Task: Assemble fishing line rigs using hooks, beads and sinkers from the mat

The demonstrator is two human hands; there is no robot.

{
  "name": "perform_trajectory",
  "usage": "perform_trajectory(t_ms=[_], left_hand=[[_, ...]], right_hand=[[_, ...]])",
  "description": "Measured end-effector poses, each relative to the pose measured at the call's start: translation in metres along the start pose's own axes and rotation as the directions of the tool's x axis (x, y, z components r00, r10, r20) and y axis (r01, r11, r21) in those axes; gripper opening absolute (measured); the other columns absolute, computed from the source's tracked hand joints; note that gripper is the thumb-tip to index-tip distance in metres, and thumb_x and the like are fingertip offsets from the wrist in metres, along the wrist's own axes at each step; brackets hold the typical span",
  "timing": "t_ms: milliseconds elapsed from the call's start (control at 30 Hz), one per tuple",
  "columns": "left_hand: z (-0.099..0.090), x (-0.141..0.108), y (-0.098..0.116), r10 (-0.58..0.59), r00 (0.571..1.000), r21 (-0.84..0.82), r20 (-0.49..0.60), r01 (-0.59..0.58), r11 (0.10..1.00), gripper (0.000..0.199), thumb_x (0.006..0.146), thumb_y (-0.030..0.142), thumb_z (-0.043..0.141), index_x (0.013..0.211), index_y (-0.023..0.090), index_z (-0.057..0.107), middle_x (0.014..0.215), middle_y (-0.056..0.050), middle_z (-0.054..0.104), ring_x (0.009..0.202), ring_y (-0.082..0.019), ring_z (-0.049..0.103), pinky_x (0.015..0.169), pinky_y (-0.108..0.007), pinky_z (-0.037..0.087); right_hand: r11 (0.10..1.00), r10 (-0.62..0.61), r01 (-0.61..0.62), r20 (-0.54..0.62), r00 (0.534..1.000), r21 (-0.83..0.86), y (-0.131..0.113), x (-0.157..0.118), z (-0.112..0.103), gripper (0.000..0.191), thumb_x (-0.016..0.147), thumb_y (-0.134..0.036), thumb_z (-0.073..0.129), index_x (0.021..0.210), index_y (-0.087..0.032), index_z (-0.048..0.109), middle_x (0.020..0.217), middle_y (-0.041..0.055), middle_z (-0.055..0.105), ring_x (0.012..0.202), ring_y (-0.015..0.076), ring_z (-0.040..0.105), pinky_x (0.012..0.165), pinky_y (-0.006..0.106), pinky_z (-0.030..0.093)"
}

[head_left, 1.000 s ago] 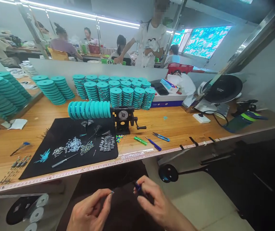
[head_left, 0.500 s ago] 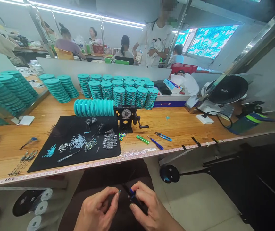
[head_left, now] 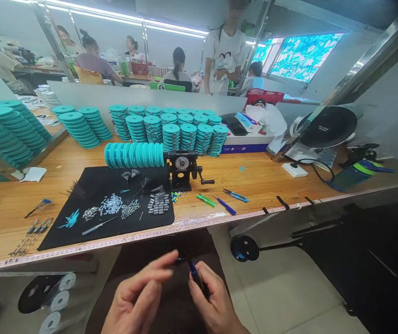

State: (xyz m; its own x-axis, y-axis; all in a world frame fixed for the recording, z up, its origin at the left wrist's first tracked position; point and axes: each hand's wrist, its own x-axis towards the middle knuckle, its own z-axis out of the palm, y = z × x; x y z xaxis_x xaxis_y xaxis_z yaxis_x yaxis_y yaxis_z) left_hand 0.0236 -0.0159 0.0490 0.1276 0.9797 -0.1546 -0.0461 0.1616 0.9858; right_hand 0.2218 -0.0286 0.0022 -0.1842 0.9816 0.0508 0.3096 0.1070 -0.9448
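My right hand (head_left: 215,297) is closed around pliers (head_left: 194,272) with blue-and-black handles, held over the dark cloth (head_left: 112,297) below the table edge. The dark jaws point up and away, and a tiny teal bit shows beside them, too small to name. To the left of the pliers is my left hand (head_left: 132,297), slightly blurred. Its index finger is stretched toward the jaws and the thumb stands apart from it; I see nothing held there.
A black mat (head_left: 93,185) carries small metal parts, grey cylinders (head_left: 158,203) and teal tubes (head_left: 69,219). Behind it stand a hand-cranked winder (head_left: 181,169) with teal spools (head_left: 134,155) and more stacked spools. Snips (head_left: 235,195), a blue pen-like tool (head_left: 225,205) and a green one (head_left: 206,200) lie right.
My left thumb and index finger, pinched on a tiny teal piece before, have come apart, with the index finger stretched out. The pliers have turned more upright in my right hand.
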Motion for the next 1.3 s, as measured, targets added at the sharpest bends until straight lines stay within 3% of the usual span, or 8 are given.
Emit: perform_trajectory(t_ms=[67, 133, 267, 433, 600, 867, 1133, 1300], left_hand=[[0.004, 0.010, -0.007, 0.111, 0.991, 0.200, -0.078, -0.093, 0.975, 0.027, 0.090, 0.038, 0.060, 0.112, 0.029, 0.074, 0.128, -0.006, 0.069, 0.116, -0.025, 0.063, 0.099, -0.033, 0.049], [0.007, 0.018, -0.016, 0.258, 0.966, 0.387, -0.009, -0.235, 0.892, 0.031, 0.091, 0.027, 0.059, 0.120, 0.028, 0.069, 0.122, -0.005, 0.072, 0.114, -0.022, 0.065, 0.101, -0.030, 0.048], [0.010, 0.022, -0.025, 0.353, 0.918, 0.488, 0.183, -0.396, 0.777, 0.024, 0.093, 0.021, 0.052, 0.108, 0.023, 0.071, 0.091, -0.004, 0.076, 0.080, -0.017, 0.072, 0.075, -0.022, 0.056], [0.012, 0.013, -0.014, 0.178, 0.976, 0.441, 0.130, -0.217, 0.871, 0.025, 0.092, 0.031, 0.053, 0.075, 0.018, 0.065, 0.066, -0.001, 0.063, 0.059, -0.014, 0.057, 0.056, -0.018, 0.048], [0.014, 0.002, -0.015, 0.068, 0.998, 0.231, -0.006, -0.065, 0.971, 0.030, 0.086, 0.040, 0.062, 0.068, 0.016, 0.067, 0.063, -0.001, 0.060, 0.058, -0.013, 0.054, 0.052, -0.016, 0.045], [0.013, -0.006, -0.027, 0.064, 0.996, 0.192, -0.057, -0.052, 0.980, 0.028, 0.082, 0.041, 0.067, 0.069, 0.017, 0.073, 0.065, -0.004, 0.070, 0.060, -0.016, 0.061, 0.052, -0.017, 0.048], [0.005, 0.005, -0.026, 0.077, 0.997, 0.336, 0.002, -0.073, 0.939, 0.029, 0.086, 0.043, 0.062, 0.077, 0.018, 0.073, 0.067, -0.002, 0.068, 0.061, -0.016, 0.060, 0.056, -0.019, 0.049], [0.001, 0.004, -0.020, 0.098, 0.990, 0.328, -0.100, -0.060, 0.943, 0.024, 0.086, 0.040, 0.061, 0.079, 0.018, 0.071, 0.067, 0.000, 0.065, 0.060, -0.014, 0.055, 0.057, -0.019, 0.046]], right_hand=[[0.996, -0.077, 0.076, -0.016, 0.997, -0.048, -0.001, 0.000, 0.005, 0.018, 0.095, -0.025, 0.043, 0.077, -0.022, 0.041, 0.076, -0.0002, 0.043, 0.070, 0.0166, 0.043, 0.062, 0.027, 0.034], [0.986, -0.144, 0.140, -0.034, 0.989, -0.092, -0.002, -0.001, 0.008, 0.014, 0.093, -0.021, 0.044, 0.080, -0.022, 0.042, 0.077, -0.0002, 0.043, 0.069, 0.0163, 0.045, 0.061, 0.027, 0.035], [0.971, -0.201, 0.192, -0.056, 0.978, -0.140, -0.002, -0.004, 0.012, 0.013, 0.091, -0.015, 0.042, 0.080, -0.022, 0.040, 0.076, -0.0013, 0.040, 0.067, 0.0145, 0.044, 0.059, 0.025, 0.035], [0.968, -0.216, 0.208, -0.044, 0.975, -0.138, 0.003, -0.009, 0.016, 0.018, 0.089, -0.016, 0.046, 0.076, -0.023, 0.036, 0.074, -0.0022, 0.039, 0.065, 0.0136, 0.044, 0.058, 0.024, 0.035], [0.978, -0.195, 0.185, -0.113, 0.974, -0.101, 0.012, -0.018, 0.031, 0.023, 0.085, -0.017, 0.047, 0.072, -0.023, 0.029, 0.074, -0.0019, 0.040, 0.063, 0.0132, 0.043, 0.055, 0.025, 0.032], [0.988, -0.148, 0.133, -0.225, 0.963, -0.082, 0.015, -0.030, 0.043, 0.027, 0.087, -0.020, 0.045, 0.069, -0.023, 0.026, 0.069, -0.0031, 0.036, 0.061, 0.0131, 0.040, 0.055, 0.025, 0.031], [0.986, -0.110, 0.101, -0.068, 0.992, -0.133, -0.001, -0.016, 0.025, 0.018, 0.089, -0.017, 0.047, 0.072, -0.022, 0.041, 0.075, -0.0009, 0.044, 0.066, 0.0140, 0.047, 0.060, 0.025, 0.038], [0.998, -0.070, 0.068, -0.258, 0.964, -0.014, -0.001, -0.013, 0.018, 0.012, 0.094, -0.022, 0.043, 0.090, -0.021, 0.054, 0.086, 0.0022, 0.051, 0.079, 0.0170, 0.054, 0.072, 0.027, 0.043]])
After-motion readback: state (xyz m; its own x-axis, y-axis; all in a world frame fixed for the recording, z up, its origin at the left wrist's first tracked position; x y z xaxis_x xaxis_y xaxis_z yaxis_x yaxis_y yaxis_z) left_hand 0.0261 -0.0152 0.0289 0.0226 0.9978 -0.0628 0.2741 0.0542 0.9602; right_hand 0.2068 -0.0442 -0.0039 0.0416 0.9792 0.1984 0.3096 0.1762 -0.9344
